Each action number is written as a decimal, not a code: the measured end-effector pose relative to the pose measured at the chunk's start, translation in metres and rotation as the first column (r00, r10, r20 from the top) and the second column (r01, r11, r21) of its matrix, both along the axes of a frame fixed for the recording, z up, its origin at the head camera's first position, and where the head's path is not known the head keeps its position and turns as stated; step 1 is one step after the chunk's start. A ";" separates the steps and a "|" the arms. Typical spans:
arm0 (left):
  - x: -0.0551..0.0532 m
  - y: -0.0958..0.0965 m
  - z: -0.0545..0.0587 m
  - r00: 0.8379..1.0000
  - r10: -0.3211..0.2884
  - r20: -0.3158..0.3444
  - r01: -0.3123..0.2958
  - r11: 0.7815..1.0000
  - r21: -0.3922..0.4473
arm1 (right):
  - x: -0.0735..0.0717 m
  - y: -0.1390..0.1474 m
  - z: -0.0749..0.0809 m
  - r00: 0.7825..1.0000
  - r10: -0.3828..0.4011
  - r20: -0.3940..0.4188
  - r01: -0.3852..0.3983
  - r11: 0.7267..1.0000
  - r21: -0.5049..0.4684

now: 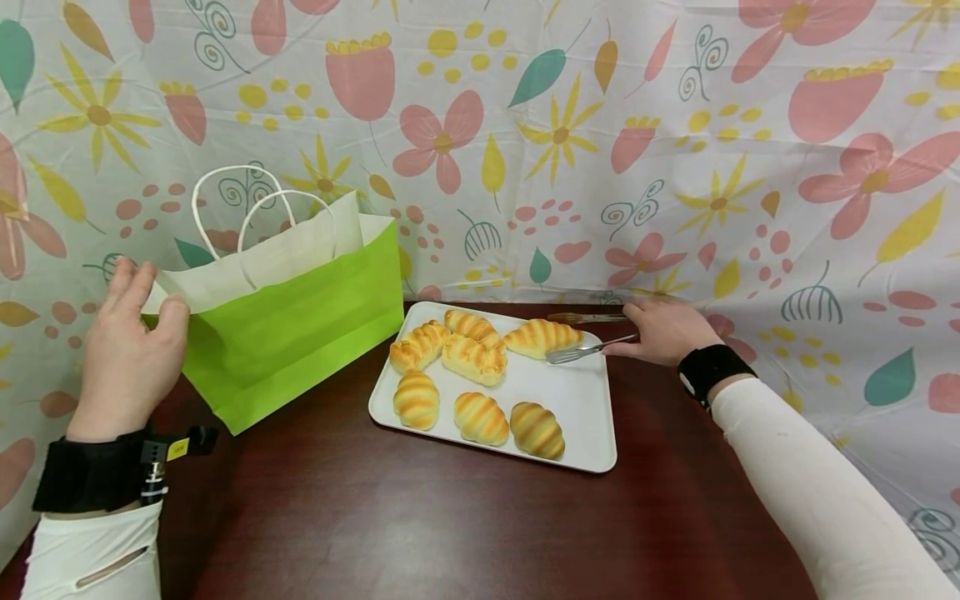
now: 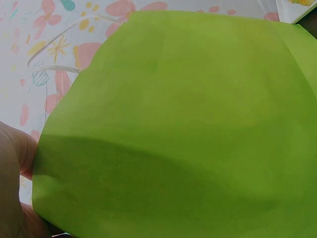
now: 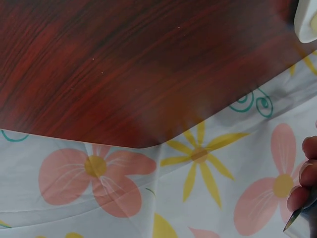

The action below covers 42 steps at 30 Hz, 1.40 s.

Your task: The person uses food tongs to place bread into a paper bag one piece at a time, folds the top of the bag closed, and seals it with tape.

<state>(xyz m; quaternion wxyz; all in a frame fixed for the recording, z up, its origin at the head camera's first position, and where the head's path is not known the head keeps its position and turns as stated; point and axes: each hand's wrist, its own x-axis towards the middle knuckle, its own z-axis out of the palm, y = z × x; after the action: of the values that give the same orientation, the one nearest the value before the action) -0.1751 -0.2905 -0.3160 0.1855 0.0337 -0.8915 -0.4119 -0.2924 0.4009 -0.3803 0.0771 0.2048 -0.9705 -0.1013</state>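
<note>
On the left stands a green paper bag (image 1: 300, 325) with white twisted handles, its mouth open. My left hand (image 1: 131, 350) holds the bag's left side, thumb at the front edge and fingers farther back. In the left wrist view the green bag (image 2: 178, 124) fills most of the picture. My right hand (image 1: 667, 331) grips metal tongs (image 1: 585, 352) over the tray's far right corner. The tong ends are apart, around the right end of a striped bread roll (image 1: 543, 337); contact cannot be told. In the right wrist view only fingertips (image 3: 309, 173) and a bit of metal show.
A white tray (image 1: 585, 433) carries several more bread rolls, including a browner roll (image 1: 537, 431) at its front right. It stands on a dark red-brown wooden table (image 1: 450, 525). A flower-printed cloth (image 1: 480, 167) hangs close behind the table.
</note>
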 end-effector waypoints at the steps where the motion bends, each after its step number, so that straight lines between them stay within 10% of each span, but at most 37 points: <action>1: 0.000 0.000 0.000 1.000 0.001 0.000 -0.001 1.000 0.000 | 0.000 0.000 -0.001 1.000 -0.002 0.001 0.002 1.000 -0.001; 42: -0.001 0.002 0.001 1.000 0.002 -0.013 -0.002 1.000 0.002 | 0.017 0.012 -0.013 0.994 -0.083 0.065 0.086 0.995 -0.049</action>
<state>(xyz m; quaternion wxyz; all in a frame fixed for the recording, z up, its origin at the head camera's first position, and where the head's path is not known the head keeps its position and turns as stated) -0.1762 -0.2890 -0.3152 0.1916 0.0321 -0.8899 -0.4127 -0.2752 0.4130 -0.3931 0.0474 0.1646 -0.9825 -0.0729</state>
